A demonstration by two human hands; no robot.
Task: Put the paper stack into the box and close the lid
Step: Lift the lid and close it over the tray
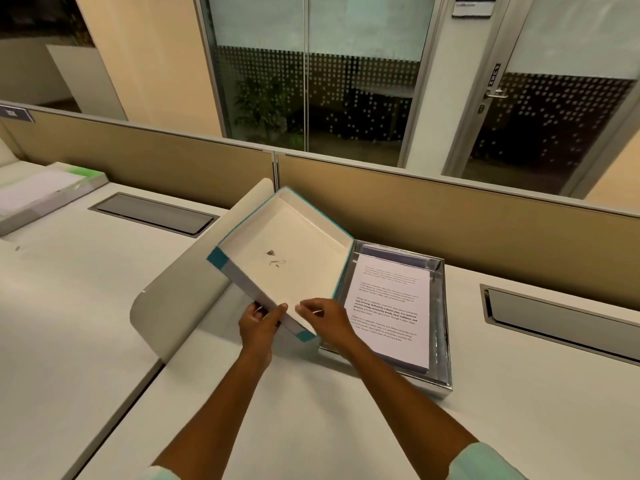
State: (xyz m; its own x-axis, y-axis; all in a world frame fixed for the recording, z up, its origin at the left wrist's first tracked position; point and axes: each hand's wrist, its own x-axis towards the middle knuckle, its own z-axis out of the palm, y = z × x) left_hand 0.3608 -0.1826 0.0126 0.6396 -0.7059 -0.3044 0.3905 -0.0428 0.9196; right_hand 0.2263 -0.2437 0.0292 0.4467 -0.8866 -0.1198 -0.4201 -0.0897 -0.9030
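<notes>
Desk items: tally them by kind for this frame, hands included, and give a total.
Hands: 2, left hand and right hand, both gripping the lid
Box lid, teal-edged, tilted open: 1
Silver box: 1
Printed paper stack, in the box: 1
Paper ream, far left: 1
Total: 6

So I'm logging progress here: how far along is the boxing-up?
Done: the paper stack lies in the box. In hand: left hand and right hand hold the lid by its near edge, tilted open-side up beside the box. Left: turn it over and close the box.
</notes>
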